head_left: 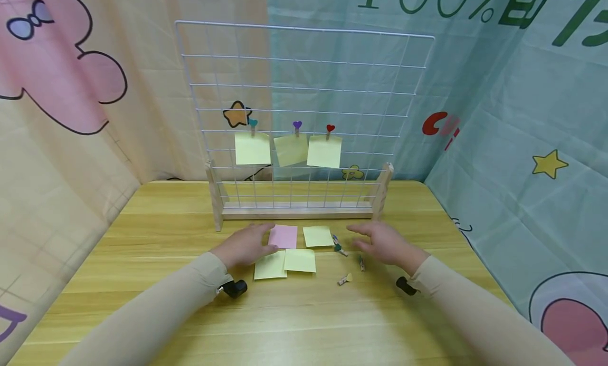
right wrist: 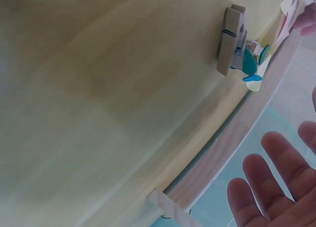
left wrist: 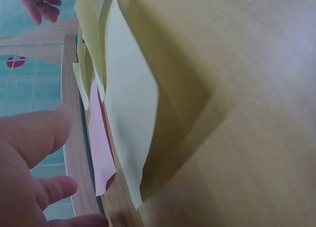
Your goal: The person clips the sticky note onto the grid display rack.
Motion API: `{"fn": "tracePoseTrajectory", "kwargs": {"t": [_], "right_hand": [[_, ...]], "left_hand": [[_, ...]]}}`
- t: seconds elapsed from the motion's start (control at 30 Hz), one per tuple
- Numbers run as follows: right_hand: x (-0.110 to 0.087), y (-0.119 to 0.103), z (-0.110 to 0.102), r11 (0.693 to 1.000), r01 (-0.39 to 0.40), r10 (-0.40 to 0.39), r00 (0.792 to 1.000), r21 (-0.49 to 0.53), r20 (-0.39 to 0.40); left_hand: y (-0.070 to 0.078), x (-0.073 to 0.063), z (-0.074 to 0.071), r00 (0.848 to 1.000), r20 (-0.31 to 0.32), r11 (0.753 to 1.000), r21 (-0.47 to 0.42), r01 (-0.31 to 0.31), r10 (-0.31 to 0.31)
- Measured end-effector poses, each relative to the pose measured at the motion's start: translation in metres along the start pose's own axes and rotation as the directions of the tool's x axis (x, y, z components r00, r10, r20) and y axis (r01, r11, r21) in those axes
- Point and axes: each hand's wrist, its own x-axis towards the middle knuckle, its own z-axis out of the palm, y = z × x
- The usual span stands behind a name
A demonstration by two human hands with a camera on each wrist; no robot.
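Note:
My left hand (head_left: 247, 244) hovers at the left edge of a pink sticky note (head_left: 283, 236), fingers extended and holding nothing. Pale yellow notes (head_left: 300, 260) lie in front of the pink one, and another yellow note (head_left: 318, 236) is to its right. In the left wrist view a yellow note (left wrist: 131, 94) curls up off the table. My right hand (head_left: 385, 243) is in the air with fingers spread, right of several small wooden clothespins (head_left: 345, 279). One clothespin (right wrist: 229, 42) with a green decoration shows close up in the right wrist view, apart from that hand.
A white wire grid (head_left: 304, 86) stands in a wooden base (head_left: 296, 213) at the table's back. Three yellow notes (head_left: 253, 148) hang on it from clothespins with blue, purple and red heart tops (head_left: 330, 128). Printed curtains (head_left: 513, 107) enclose the wooden table (head_left: 285, 324).

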Motion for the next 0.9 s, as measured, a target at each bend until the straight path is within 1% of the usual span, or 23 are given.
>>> {"fn": "tracePoseTrajectory", "kwargs": {"t": [0.07, 0.2, 0.27, 0.33, 0.5, 0.7, 0.9], "right_hand": [[-0.002, 0.001, 0.0, 1.0, 0.001, -0.001, 1.0, 0.005, 0.021], [-0.005, 0.002, 0.0, 0.999, -0.02, 0.018, 0.998, 0.034, 0.068], [-0.008, 0.002, 0.0, 0.999, -0.017, 0.014, 0.996, 0.029, 0.083], [-0.01, 0.001, 0.0, 0.999, -0.033, 0.029, 0.994, 0.036, 0.101], [-0.015, -0.001, 0.0, 0.998, -0.058, 0.052, 0.988, 0.038, 0.145], [-0.017, 0.002, 0.004, 0.998, -0.061, 0.06, 0.985, -0.001, 0.164], [-0.02, 0.005, 0.006, 0.999, -0.048, 0.051, 0.984, -0.021, 0.172]], "left_hand": [[0.0, 0.0, 0.001, 1.0, 0.004, 1.0, 0.002, 0.002, -0.002], [0.0, 0.001, 0.001, 1.0, 0.007, 1.0, 0.008, 0.01, -0.011], [0.0, 0.001, 0.002, 1.0, 0.006, 1.0, 0.008, 0.014, -0.014], [0.0, 0.002, 0.003, 1.0, 0.005, 1.0, 0.009, 0.017, -0.017], [-0.002, 0.004, 0.005, 1.0, -0.006, 1.0, 0.015, -0.003, 0.003], [-0.001, 0.006, 0.006, 1.0, -0.007, 1.0, 0.0, -0.02, 0.02], [-0.001, 0.01, 0.007, 1.0, -0.007, 1.0, -0.007, -0.023, 0.023]]}}
